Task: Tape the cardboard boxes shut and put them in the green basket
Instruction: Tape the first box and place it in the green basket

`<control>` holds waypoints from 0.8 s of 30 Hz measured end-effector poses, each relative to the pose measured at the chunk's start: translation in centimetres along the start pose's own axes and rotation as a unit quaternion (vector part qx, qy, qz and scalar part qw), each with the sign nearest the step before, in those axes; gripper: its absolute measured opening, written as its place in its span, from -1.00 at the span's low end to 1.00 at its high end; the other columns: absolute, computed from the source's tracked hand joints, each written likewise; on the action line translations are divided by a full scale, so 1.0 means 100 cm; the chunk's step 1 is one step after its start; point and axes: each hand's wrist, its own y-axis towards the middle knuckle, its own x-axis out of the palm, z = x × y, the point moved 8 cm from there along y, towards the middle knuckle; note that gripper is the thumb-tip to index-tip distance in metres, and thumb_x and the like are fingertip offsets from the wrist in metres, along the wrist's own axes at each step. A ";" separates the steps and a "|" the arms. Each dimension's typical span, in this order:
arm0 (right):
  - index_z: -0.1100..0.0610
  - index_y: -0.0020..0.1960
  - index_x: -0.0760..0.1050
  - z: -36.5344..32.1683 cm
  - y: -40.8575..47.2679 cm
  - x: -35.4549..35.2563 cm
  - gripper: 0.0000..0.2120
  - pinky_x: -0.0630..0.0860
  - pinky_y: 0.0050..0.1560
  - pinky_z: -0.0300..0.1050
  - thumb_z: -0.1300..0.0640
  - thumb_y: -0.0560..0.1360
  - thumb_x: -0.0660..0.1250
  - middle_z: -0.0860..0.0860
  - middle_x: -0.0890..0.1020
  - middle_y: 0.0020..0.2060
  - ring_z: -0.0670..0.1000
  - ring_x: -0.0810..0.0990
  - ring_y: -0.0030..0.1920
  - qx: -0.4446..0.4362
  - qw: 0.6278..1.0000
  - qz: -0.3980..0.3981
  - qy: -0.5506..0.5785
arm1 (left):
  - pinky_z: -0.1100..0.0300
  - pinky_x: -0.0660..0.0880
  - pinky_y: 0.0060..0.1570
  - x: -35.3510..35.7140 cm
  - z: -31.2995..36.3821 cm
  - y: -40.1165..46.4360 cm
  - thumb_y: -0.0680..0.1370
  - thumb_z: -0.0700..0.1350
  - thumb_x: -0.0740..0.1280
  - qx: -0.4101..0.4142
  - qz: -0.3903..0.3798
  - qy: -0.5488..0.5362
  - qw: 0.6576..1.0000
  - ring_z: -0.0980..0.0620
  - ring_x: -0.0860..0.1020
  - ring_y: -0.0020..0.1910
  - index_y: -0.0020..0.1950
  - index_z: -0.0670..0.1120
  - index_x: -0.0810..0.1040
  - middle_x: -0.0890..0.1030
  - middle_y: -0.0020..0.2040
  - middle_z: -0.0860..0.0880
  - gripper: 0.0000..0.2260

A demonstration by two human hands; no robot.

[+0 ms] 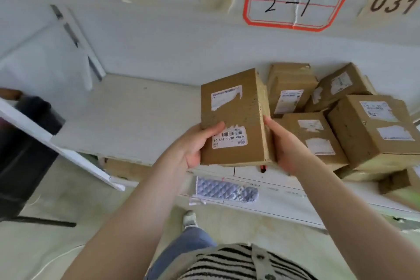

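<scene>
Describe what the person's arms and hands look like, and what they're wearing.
Both forearms are bare, with no sleeves reaching them. The left hand and right hand wear no gloves, and no rings, watch or bracelet show. Below is a black-and-white striped top with buttons, blue jeans and a light shoe.

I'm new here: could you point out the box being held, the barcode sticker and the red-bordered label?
Held box [236, 118]: head view, top face.
Barcode sticker [229, 138]: head view, middle.
Red-bordered label [295, 0]: head view, white middle.
</scene>
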 end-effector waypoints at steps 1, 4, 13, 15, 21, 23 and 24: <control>0.09 0.30 0.49 0.002 0.001 0.007 -0.36 0.58 0.07 0.07 -0.24 0.34 0.44 0.06 0.67 0.14 0.11 0.66 0.12 -0.007 1.000 -0.014 0.012 | 0.01 0.63 -0.14 -0.008 0.002 -0.002 0.34 0.01 0.48 0.007 0.006 -0.005 1.000 -0.10 0.69 -0.03 0.21 -0.11 0.55 0.71 0.02 -0.13 -0.52; 0.13 0.30 0.45 0.001 0.005 0.025 -0.46 0.62 0.04 0.09 -0.11 0.43 0.42 0.08 0.68 0.10 0.12 0.67 0.10 -0.036 0.999 -0.005 0.040 | 0.06 0.60 -0.19 -0.034 0.019 -0.007 0.37 0.00 0.51 0.050 0.093 0.027 0.994 -0.04 0.66 0.01 0.44 -0.09 0.38 0.64 0.19 -0.12 -0.32; -0.03 0.12 0.56 -0.021 0.037 0.125 -0.82 0.64 -0.04 -0.08 -0.06 0.58 0.30 -0.05 0.71 -0.06 -0.03 0.70 -0.05 -0.161 0.972 0.132 -0.107 | 0.11 0.53 0.13 -0.072 0.071 0.006 0.33 0.24 0.53 0.141 0.166 0.198 0.956 0.05 0.55 0.15 0.39 -0.02 0.35 0.55 0.23 0.05 -0.25; -0.06 0.19 0.56 -0.022 0.049 0.144 -0.79 0.62 0.04 -0.11 -0.03 0.62 0.24 -0.08 0.69 0.02 -0.08 0.67 0.03 -0.166 0.975 0.123 -0.084 | 0.14 0.57 -0.05 -0.108 0.079 0.013 0.39 0.16 0.52 0.125 0.167 0.171 0.963 0.06 0.60 0.04 0.33 -0.03 0.44 0.61 0.19 0.00 -0.40; -0.10 0.38 0.39 -0.008 0.086 0.155 -0.38 0.37 0.29 0.08 -0.33 0.41 0.36 -0.12 0.47 0.21 -0.01 0.43 0.22 -0.068 0.972 0.196 -0.112 | -0.03 0.61 -0.03 -0.194 0.076 0.038 0.26 0.28 0.48 -0.023 0.034 0.027 0.999 -0.13 0.68 0.03 0.27 -0.13 0.54 0.70 0.06 -0.13 -0.28; -0.01 0.31 0.45 0.011 0.096 0.170 -0.30 0.49 0.23 0.07 -0.35 0.30 0.45 -0.07 0.62 0.13 0.00 0.57 0.15 -0.011 0.991 0.127 -0.043 | -0.09 0.59 0.07 -0.200 0.070 0.043 0.30 0.32 0.44 -0.046 -0.037 -0.007 0.998 -0.17 0.63 0.15 0.29 -0.13 0.54 0.64 0.18 -0.18 -0.28; 0.05 0.26 0.49 0.016 0.098 0.178 -0.28 0.58 0.08 0.01 -0.32 0.24 0.49 -0.02 0.69 0.04 0.01 0.65 0.05 -0.003 0.996 0.093 0.005 | -0.08 0.60 0.05 -0.201 0.068 0.045 0.31 0.33 0.44 -0.048 -0.066 -0.021 0.996 -0.16 0.62 0.18 0.28 -0.12 0.56 0.63 0.21 -0.18 -0.29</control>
